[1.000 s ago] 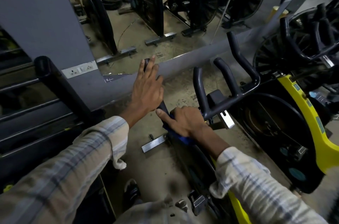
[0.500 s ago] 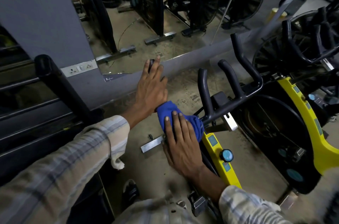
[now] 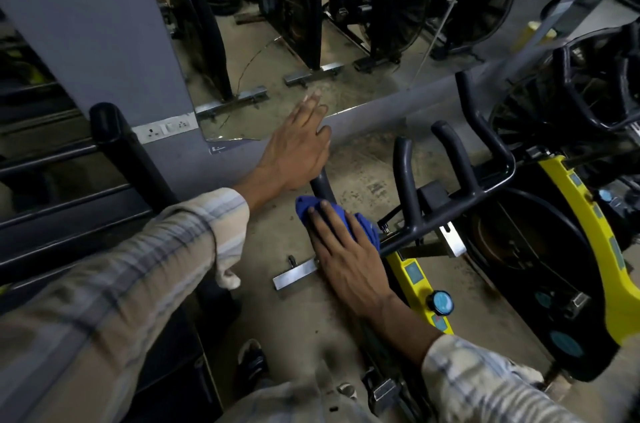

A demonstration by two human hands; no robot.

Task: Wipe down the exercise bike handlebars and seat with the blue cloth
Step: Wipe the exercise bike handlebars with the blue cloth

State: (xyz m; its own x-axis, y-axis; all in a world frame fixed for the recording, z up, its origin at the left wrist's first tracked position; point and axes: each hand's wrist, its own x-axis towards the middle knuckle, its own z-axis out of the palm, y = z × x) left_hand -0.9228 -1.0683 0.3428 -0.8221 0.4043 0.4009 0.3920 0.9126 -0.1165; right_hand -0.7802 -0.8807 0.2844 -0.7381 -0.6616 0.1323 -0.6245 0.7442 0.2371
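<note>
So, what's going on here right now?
A person is wiping an exercise bike's handlebars. The right hand presses the blue cloth flat onto the left side of the bar, fingers straight. The left hand rests open on that side's end grip. The seat is not in view.

Dim, cool, even light fills the room; its source is out of view, and the floor (image 3: 363,163) carries only faint shadows. The mirror (image 3: 363,87) has a pale sheen low down. Motion blur smears the sleeves (image 3: 104,301) and the tips of the left hand (image 3: 294,149); straight lines bow at the wide-angle edges.
</note>
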